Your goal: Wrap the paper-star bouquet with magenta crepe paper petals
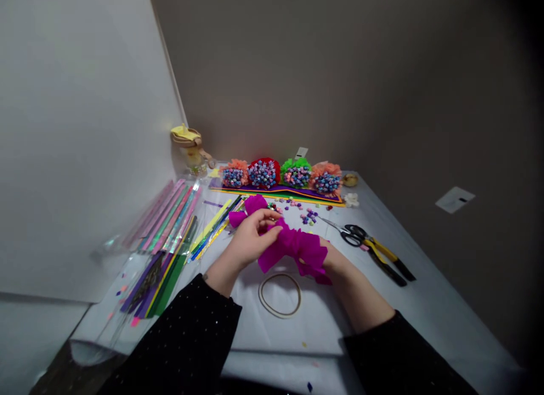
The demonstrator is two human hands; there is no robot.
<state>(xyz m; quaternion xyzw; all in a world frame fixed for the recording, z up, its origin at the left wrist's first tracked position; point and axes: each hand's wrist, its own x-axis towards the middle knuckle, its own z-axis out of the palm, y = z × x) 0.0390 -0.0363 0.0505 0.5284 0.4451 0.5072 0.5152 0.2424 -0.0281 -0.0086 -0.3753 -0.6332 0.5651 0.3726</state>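
Ruffled magenta crepe paper [292,243] is held up over the table between my two hands. My left hand [255,233] pinches its upper edge, thumb and fingers close together. The paper covers most of my right hand [334,259], which holds the bunch from the right side; its fingers are largely hidden. One strip of the paper sticks out past my left fingers. On the white cloth below lies a thin pale ring [260,296], touched by neither hand.
Scissors [352,236] and yellow-handled pliers [385,259] lie at right. Paper strips in clear sleeves [170,213] cover the left side. Behind are several ruffled bundles of small stars [264,173], coloured sheets [280,192], loose stars [309,216] and a jar [193,157]. Walls stand left and behind.
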